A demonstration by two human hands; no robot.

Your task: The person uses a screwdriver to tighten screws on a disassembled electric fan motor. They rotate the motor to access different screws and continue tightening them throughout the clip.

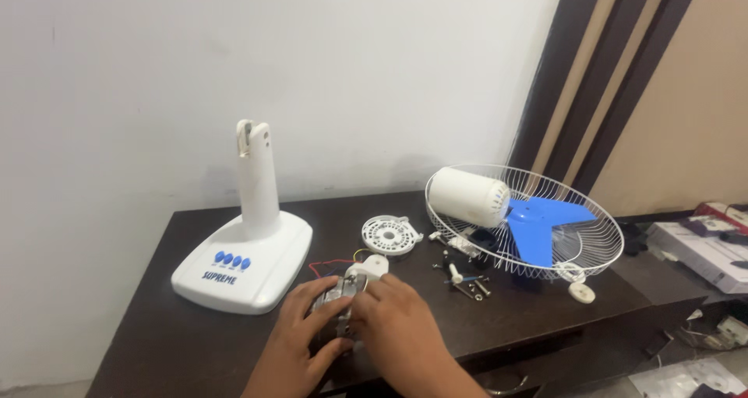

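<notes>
Both hands meet on a small metal fan motor (340, 289) with a white plastic piece (368, 269) and red and yellow wires, resting on the dark wooden table (195, 343). My left hand (300, 332) wraps the motor from the left. Over its right side lies my right hand (397, 316), fingers closed on it. Most of the motor is hidden under the hands.
A white fan base (243, 265) with an upright neck and blue buttons stands at the left. A round white plate (389, 235) lies behind the motor. Right of it are loose screws (467, 281), a wire fan guard (538, 234) holding a white housing (469, 196) and blue blades (541, 227).
</notes>
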